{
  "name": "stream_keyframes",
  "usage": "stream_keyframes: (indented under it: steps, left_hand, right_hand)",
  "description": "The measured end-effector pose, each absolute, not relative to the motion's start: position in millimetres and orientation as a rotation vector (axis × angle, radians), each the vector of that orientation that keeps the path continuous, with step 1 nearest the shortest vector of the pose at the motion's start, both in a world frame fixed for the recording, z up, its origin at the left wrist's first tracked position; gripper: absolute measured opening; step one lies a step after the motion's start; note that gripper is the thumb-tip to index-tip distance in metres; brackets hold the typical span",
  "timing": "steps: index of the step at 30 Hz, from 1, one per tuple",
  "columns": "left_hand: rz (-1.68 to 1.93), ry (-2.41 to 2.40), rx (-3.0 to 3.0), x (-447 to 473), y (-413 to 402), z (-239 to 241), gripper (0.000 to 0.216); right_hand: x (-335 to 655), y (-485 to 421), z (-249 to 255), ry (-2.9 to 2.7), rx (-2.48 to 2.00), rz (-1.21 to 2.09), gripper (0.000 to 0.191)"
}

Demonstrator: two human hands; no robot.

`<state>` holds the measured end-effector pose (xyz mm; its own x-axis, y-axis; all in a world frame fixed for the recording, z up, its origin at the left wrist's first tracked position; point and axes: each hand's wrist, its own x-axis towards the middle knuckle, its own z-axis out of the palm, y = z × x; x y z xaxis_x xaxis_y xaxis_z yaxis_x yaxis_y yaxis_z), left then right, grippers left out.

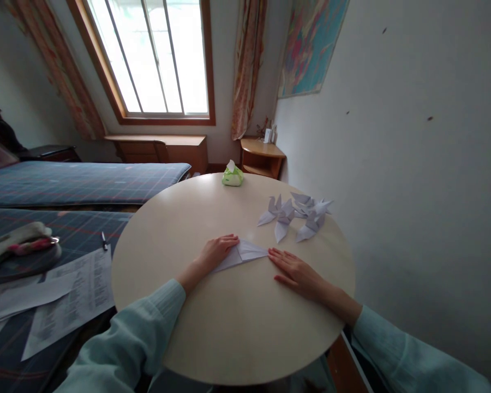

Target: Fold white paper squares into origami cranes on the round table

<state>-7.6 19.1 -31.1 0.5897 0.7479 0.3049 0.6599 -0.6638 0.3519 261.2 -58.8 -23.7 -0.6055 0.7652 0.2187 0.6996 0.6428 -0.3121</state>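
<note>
A folded sheet of white paper (pixel 247 251) lies on the round table (pixel 237 327), narrowing to a point on its right side. My left hand (pixel 216 252) rests over the paper's left part with the fingers stretched out flat, hiding some of it. At the pointed right end, my right hand (pixel 297 273) lies with its fingers extended, the fingertips touching the tip and the thumb apart. Just beyond my right hand sit several folded paper cranes (pixel 284 215) in a loose cluster.
A green tissue pack (pixel 232 176) stands at the table's far edge. On the left are a bed (pixel 65 183), printed sheets (pixel 73 300), a pen (pixel 104 241) and a pouch (pixel 20 245). The wall (pixel 425 191) runs close along the right.
</note>
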Motion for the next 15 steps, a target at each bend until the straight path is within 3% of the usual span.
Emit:
stream_keyframes:
  steps: [11,15]
  left_hand:
    - [0.592,1.174,2.703,-6,18,-29,0.033]
    - [0.627,1.16,2.742,-5,15,-27,0.03]
  right_hand:
    - [252,-39,28,-2.497,-1.51,0.138,0.024]
    - [219,-10,24,-2.404,-1.201,0.215,0.026]
